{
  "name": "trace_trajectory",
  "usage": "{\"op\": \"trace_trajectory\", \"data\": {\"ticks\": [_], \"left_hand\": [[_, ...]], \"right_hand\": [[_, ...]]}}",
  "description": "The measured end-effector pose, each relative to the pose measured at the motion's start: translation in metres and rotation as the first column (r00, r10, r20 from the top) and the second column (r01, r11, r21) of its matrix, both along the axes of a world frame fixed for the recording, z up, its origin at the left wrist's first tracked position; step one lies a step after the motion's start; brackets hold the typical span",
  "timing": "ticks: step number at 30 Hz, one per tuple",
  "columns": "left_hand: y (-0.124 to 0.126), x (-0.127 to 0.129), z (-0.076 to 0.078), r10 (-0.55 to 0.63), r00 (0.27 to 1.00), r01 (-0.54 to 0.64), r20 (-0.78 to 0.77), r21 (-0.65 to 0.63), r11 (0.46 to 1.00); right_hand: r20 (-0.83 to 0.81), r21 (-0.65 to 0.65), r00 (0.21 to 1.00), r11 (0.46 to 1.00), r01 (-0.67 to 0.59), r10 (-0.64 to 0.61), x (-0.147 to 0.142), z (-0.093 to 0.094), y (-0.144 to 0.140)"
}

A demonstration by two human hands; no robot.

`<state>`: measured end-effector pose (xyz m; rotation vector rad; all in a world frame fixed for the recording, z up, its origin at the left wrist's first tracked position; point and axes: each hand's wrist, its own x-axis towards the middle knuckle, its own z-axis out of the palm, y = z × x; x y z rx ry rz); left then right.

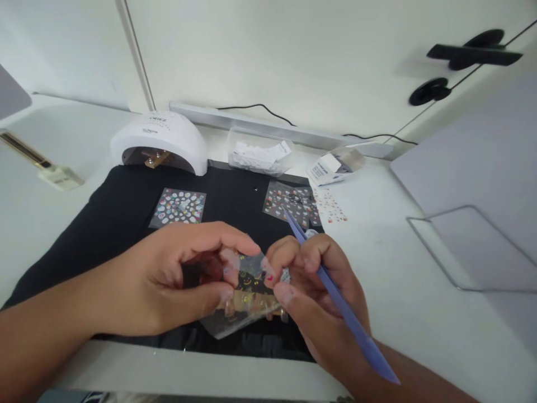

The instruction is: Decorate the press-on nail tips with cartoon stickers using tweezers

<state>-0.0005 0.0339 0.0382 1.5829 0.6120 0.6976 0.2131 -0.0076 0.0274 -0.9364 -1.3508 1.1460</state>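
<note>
Between my two hands is a clear nail sticker sheet (251, 266) with small yellow marks and a pink heart. My left hand (163, 280) pinches its left side between thumb and fingers. The thumb and index finger of my right hand (323, 285) close on its right edge. Tucked across the right-hand fingers are slim purple tweezers (342, 305), their fine tip pointing up and away. Behind and below the see-through sheet lies a wooden strip (255, 300) with what look like clear nail tips, partly hidden by the hands.
A black mat (226, 196) covers the table's middle. On it lie a white-patterned sticker sheet (179, 207) and darker sheets (287, 202). Behind stand a white nail lamp (161, 131), a clear tub of white packets (260, 154) and a small open box (329, 168).
</note>
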Motion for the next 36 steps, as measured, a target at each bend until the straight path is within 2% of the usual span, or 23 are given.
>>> {"op": "trace_trajectory", "data": {"ticks": [4,15,28,31,34,36], "left_hand": [[-0.001,0.000,0.000,0.007,0.999,-0.006,-0.034,0.010,1.000],[0.001,-0.003,-0.002,-0.012,0.996,0.019,-0.094,0.079,0.997],[0.002,-0.001,-0.001,0.005,0.998,-0.003,-0.057,0.030,1.000],[0.002,-0.002,-0.001,0.015,0.998,-0.012,-0.060,0.052,0.999],[0.002,-0.004,-0.001,0.034,0.998,-0.030,-0.046,0.091,0.995],[0.003,-0.004,0.000,0.045,0.999,-0.042,-0.015,0.155,0.987]], "right_hand": [[-0.015,-0.015,0.999,0.999,-0.034,0.034,-0.001,0.001,-0.001],[0.058,-0.012,0.998,0.999,-0.031,0.031,-0.001,-0.003,-0.003],[0.061,-0.029,0.997,0.998,-0.047,0.049,-0.002,0.001,-0.004],[0.010,0.023,0.999,0.999,-0.041,0.041,0.000,-0.002,-0.003],[-0.098,0.165,0.995,0.986,0.015,0.001,0.005,-0.002,0.001],[-0.099,0.278,0.995,0.961,0.009,0.019,0.008,-0.001,0.004]]}}
